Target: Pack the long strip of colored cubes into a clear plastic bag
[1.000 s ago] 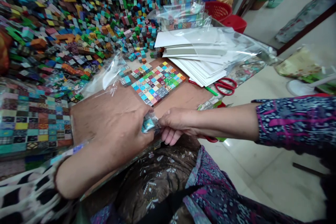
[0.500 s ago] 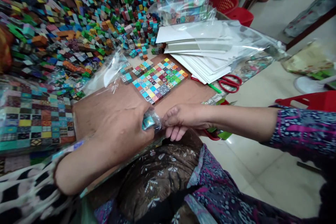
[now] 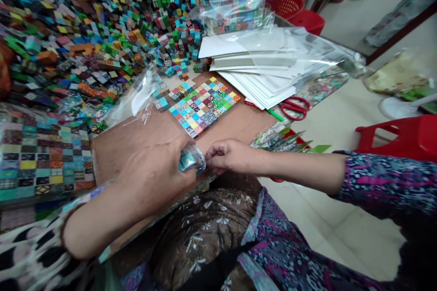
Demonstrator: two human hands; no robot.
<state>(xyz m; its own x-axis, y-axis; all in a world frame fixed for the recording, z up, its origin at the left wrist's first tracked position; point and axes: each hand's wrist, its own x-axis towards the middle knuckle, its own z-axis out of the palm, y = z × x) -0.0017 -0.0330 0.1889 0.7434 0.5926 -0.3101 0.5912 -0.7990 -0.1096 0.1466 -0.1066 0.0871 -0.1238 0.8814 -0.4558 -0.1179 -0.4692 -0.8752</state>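
Observation:
My left hand point(image 3: 157, 170) is wrapped round a small clear packet point(image 3: 191, 158) with turquoise pieces inside, over the front edge of the brown board point(image 3: 116, 145). At the packet's right end, the fingers of my right hand point(image 3: 227, 157) are pinched on its plastic. Beyond both hands a flat mosaic of small patterned squares point(image 3: 205, 105) lies on the board. Short rows of blocks point(image 3: 182, 90) sit at its left, beside a crumpled clear bag point(image 3: 136, 100).
A large heap of coloured blocks point(image 3: 85, 41) fills the back left. Wrapped mosaics point(image 3: 44, 159) lie at the left. White sheets in plastic point(image 3: 252, 63), red-handled scissors point(image 3: 295, 108) and a red stool point(image 3: 403, 138) are at the right.
My right hand's fingers have closed in on the packet's end, and its forearm sits slightly lower. The view has shifted a little; more green-tipped packets show behind the right forearm.

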